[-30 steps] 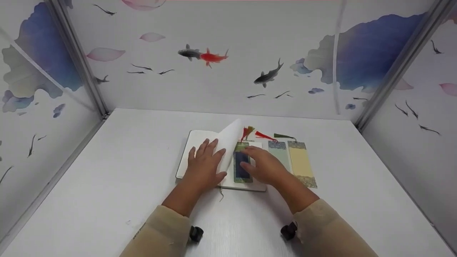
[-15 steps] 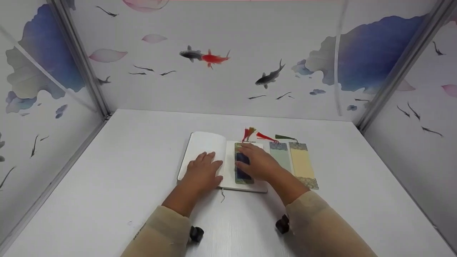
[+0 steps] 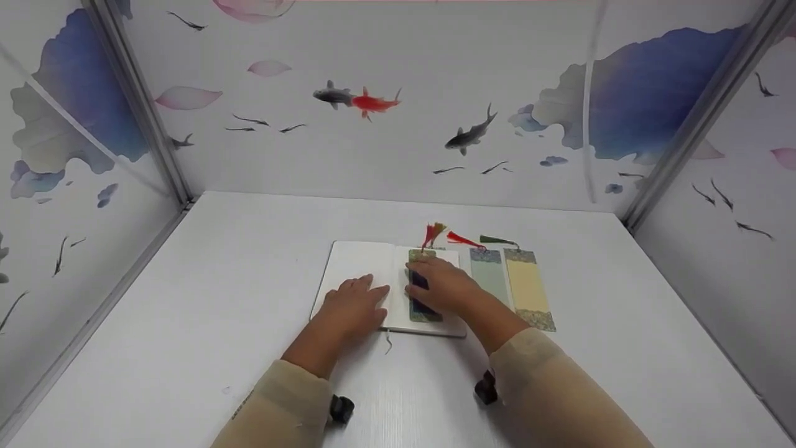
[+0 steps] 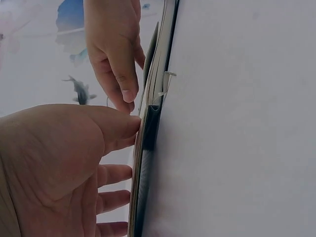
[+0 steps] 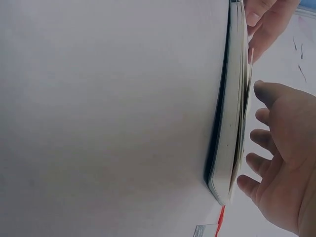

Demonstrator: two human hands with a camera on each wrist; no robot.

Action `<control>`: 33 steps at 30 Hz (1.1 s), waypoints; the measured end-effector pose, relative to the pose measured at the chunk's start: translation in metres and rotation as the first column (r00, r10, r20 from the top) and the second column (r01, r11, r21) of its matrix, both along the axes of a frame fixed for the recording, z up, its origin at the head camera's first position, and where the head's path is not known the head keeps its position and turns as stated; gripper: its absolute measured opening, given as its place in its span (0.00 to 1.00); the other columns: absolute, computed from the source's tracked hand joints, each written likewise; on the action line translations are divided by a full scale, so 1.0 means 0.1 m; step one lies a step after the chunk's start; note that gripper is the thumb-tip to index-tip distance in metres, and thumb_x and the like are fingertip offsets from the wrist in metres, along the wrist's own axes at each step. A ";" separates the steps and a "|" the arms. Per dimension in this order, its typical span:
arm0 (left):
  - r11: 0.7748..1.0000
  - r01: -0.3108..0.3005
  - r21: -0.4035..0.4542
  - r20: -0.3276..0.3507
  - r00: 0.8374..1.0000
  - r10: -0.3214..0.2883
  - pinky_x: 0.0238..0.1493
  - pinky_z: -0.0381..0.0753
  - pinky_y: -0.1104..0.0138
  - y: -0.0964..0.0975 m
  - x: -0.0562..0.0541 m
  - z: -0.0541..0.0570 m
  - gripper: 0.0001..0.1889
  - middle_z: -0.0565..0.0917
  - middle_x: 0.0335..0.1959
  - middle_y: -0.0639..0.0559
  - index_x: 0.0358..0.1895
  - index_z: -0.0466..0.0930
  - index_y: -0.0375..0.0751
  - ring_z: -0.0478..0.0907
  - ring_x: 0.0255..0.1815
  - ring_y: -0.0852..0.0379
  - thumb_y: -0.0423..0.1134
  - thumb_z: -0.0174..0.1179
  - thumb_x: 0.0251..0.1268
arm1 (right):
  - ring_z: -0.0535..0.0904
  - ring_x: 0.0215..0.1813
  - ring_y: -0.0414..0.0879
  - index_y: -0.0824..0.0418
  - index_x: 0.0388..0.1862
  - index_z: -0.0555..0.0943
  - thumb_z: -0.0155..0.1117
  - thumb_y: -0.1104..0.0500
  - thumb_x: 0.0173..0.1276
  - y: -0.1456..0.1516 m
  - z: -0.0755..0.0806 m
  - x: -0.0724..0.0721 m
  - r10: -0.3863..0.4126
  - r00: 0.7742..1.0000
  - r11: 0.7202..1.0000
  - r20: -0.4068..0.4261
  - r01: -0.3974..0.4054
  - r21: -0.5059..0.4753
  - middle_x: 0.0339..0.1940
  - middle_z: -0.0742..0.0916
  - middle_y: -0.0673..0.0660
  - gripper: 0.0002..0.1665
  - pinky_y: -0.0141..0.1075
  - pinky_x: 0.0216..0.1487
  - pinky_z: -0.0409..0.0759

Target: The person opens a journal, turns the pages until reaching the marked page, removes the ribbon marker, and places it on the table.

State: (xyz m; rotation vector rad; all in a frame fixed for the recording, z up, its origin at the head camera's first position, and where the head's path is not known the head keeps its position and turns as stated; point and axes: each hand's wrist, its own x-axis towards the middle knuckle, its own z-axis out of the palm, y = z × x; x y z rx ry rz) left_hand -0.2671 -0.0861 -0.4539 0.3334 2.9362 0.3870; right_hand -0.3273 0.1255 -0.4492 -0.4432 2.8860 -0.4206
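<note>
The open book lies on the table, with a dark blue bookmark on its right side. The left hand rests on the left side, fingers spread, holding nothing. The right hand is over the bookmark, fingers loosely bent and apart, gripping nothing — touching or not, one cannot tell. The bookmark looks light, thin and maybe slippery — best pinched by its long edges.

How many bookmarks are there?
3 in plain view: dark blue bookmark on the open notebook; pale green bookmark and yellow bookmark to its right. Another may be hidden: an extra olive tassel shows by the notebook.
</note>
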 end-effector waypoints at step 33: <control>1.000 0.012 -0.022 -0.002 1.000 -0.012 0.84 0.62 0.38 -0.01 -0.03 -0.04 0.30 0.60 0.88 0.45 0.84 0.65 0.58 0.56 0.89 0.39 0.54 0.51 0.84 | 0.67 0.86 0.57 0.45 0.78 0.78 0.66 0.41 0.79 0.33 -0.06 -0.03 -0.116 0.993 0.992 0.015 0.116 -0.047 0.84 0.73 0.55 0.32 0.59 0.84 0.66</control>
